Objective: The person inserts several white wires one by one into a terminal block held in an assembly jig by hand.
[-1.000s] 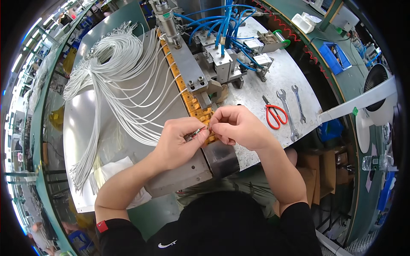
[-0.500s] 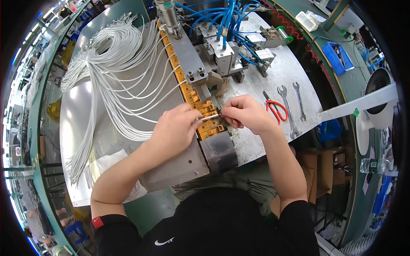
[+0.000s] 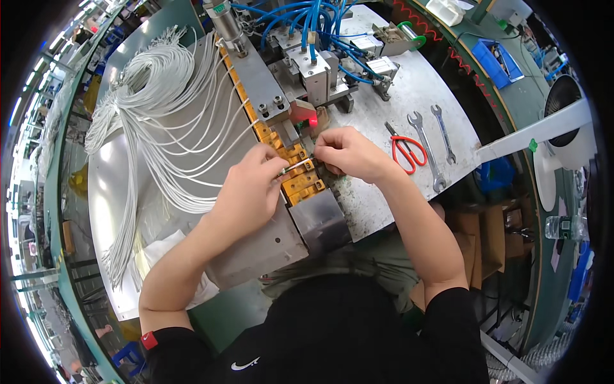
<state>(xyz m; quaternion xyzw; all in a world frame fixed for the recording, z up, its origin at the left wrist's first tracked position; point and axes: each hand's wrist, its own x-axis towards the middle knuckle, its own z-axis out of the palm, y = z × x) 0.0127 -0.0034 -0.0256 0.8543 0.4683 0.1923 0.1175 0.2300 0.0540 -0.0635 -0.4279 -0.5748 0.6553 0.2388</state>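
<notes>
A short, thin white piece, which looks like a length of cable, lies across the yellow fixture blocks between my two hands. My left hand pinches its left end, where something small and dark shows at the fingertips. At its other end, over the right edge of the blocks, the fingers of my right hand are closed; what they grip is mostly hidden. Further up the same yellow row, several white cables run in from a large coiled bundle on the left.
Above my hands stands a metal press with blue air hoses. Red-handled scissors and two wrenches lie on the right of the metal tabletop. A dark block caps the near end of the row.
The view has shifted, so the bench sits further left and higher. A red glow now shows beside the press. Both hands stay at the same blocks, the thin piece now tilted more.
</notes>
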